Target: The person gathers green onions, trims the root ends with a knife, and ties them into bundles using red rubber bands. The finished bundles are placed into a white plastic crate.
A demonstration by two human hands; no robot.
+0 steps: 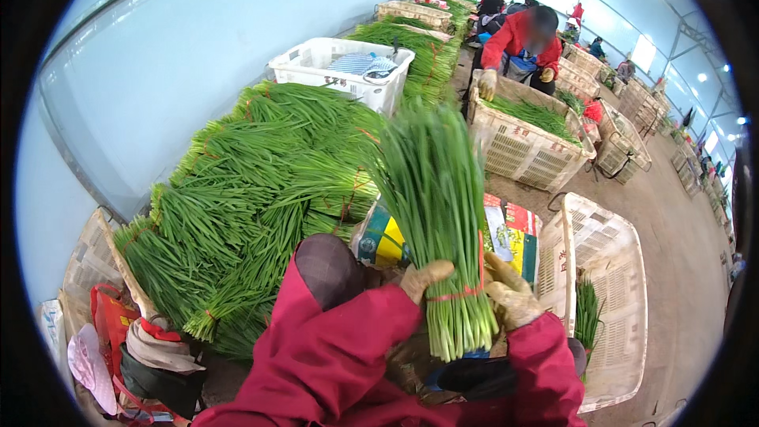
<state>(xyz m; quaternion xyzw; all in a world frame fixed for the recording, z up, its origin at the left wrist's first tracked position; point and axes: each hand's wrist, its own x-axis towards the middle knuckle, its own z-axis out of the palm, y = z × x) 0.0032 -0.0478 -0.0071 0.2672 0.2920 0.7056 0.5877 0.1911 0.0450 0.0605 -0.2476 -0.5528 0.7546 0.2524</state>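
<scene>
A tied bundle of garlic chives [442, 190] stands upright before me, its pale stem ends down and its green leaves blurred at the top. My left hand [428, 280], in a worn work glove, is closed around the bundle's left side. A red tie band [456, 295] circles the stems just below that hand, and a loose strip of it points up. At the bundle's right side is my right hand [513, 295], also gloved, its fingers beside the band. Whether those fingers pinch the band or only touch the stems is hidden.
Tied chive bundles [237, 207] are heaped on my left along the wall. A white plastic crate [350, 80] holding cloth stands behind them. On my right, a plastic crate [616, 320] contains some chives. Ahead, a person in red [516, 41] leans over another crate [528, 148]. Bags [160, 362] lie lower left.
</scene>
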